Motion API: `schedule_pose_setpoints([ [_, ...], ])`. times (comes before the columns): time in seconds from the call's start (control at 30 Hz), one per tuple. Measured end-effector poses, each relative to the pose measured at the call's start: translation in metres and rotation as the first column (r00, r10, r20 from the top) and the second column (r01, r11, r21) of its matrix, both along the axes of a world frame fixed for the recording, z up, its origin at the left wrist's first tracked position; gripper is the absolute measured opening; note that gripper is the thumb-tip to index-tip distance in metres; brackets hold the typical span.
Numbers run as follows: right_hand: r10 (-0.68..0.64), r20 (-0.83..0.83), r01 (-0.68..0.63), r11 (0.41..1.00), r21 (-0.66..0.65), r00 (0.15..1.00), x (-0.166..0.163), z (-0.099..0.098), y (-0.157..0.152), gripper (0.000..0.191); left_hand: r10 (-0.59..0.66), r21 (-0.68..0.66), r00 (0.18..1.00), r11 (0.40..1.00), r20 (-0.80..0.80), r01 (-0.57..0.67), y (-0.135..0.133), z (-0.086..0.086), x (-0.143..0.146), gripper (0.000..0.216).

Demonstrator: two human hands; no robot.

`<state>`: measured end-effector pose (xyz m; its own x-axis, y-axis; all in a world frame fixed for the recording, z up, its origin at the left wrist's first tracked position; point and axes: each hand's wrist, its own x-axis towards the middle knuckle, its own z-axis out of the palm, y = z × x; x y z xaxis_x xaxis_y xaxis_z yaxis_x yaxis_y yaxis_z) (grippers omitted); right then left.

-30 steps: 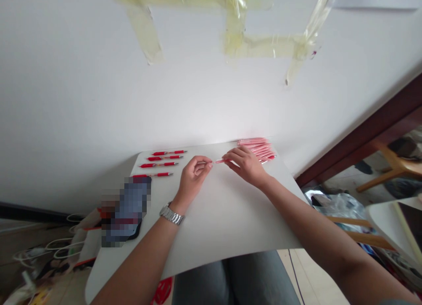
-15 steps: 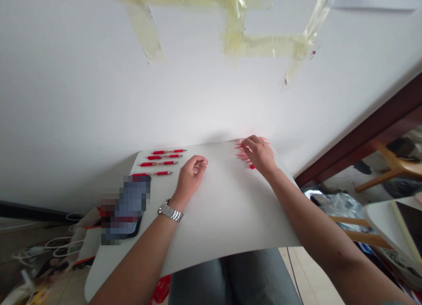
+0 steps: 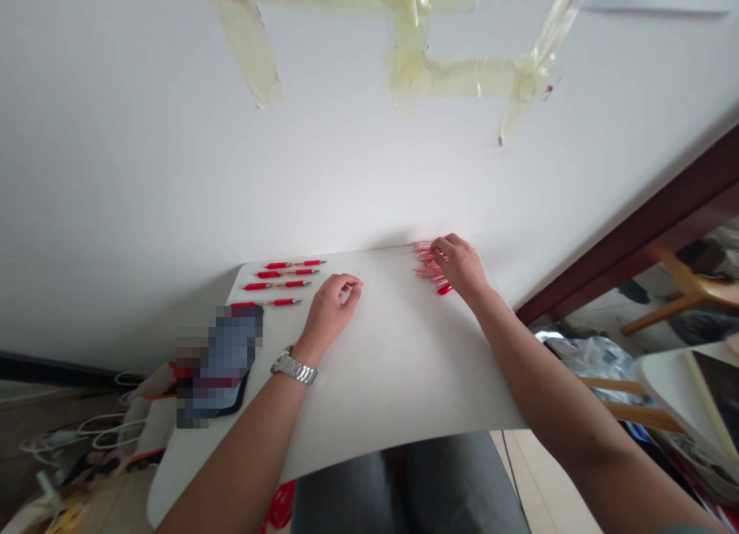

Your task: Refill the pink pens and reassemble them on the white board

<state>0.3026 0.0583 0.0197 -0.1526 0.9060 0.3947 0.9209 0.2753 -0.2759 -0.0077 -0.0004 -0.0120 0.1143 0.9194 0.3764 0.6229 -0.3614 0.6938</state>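
My right hand (image 3: 462, 268) is at the far right of the white table (image 3: 381, 380), over a pile of thin pink and red plastic pen parts (image 3: 426, 272). Its fingers are bent down into the pile; whatever they pinch is hidden. Nearer the middle, my left hand (image 3: 335, 299) rests by the tabletop with thumb and fingers curled together, and nothing shows in them. To its left several red pens (image 3: 287, 273) with silvery tips lie in a spaced column, tips pointing right. A metal watch (image 3: 294, 365) is on my left wrist.
A blurred-out dark phone-like object (image 3: 228, 365) lies at the table's left edge, below the pens. The white wall (image 3: 346, 157) with yellowed tape (image 3: 479, 76) rises behind the table. Cables (image 3: 86, 434) are on the left; a wooden chair (image 3: 629, 403) stands on the right.
My right hand has shifted slightly right and up over the pile, uncovering more of the pink parts. My left hand has hardly moved, and the red pens lie as before.
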Motion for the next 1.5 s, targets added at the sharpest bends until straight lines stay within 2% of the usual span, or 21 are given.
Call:
schedule_pose_setpoints([
  [0.5, -0.038, 0.044, 0.038, 0.999, 0.001, 0.998, 0.009, 0.005, -0.005, 0.023, -0.008, 0.012, 1.000, 1.000, 0.006, 0.008, 0.000, 0.001, 0.000, 0.017],
  [0.7, -0.056, 0.053, 0.058, 0.998, -0.031, 0.997, 0.009, 0.003, -0.006, 0.030, -0.012, 0.010, 1.000, 1.000, 0.006, 0.012, 0.000, 0.001, 0.000, 0.017],
  [0.97, -0.025, 0.048, 0.029, 0.996, -0.087, 0.999, 0.010, 0.001, -0.008, 0.035, -0.010, -0.002, 1.000, 1.000, 0.020, 0.010, 0.001, 0.000, 0.000, 0.016],
  [1.2, -0.023, 0.016, 0.025, 0.996, -0.082, 1.000, 0.010, -0.002, -0.006, 0.027, -0.007, -0.005, 1.000, 1.000, 0.010, 0.007, -0.001, 0.003, 0.001, 0.018],
  [1.5, 0.043, -0.014, -0.044, 0.996, -0.076, 0.999, 0.005, -0.004, -0.005, 0.024, -0.012, 0.002, 1.000, 1.000, 0.015, 0.012, 0.000, 0.001, 0.001, 0.018],
])
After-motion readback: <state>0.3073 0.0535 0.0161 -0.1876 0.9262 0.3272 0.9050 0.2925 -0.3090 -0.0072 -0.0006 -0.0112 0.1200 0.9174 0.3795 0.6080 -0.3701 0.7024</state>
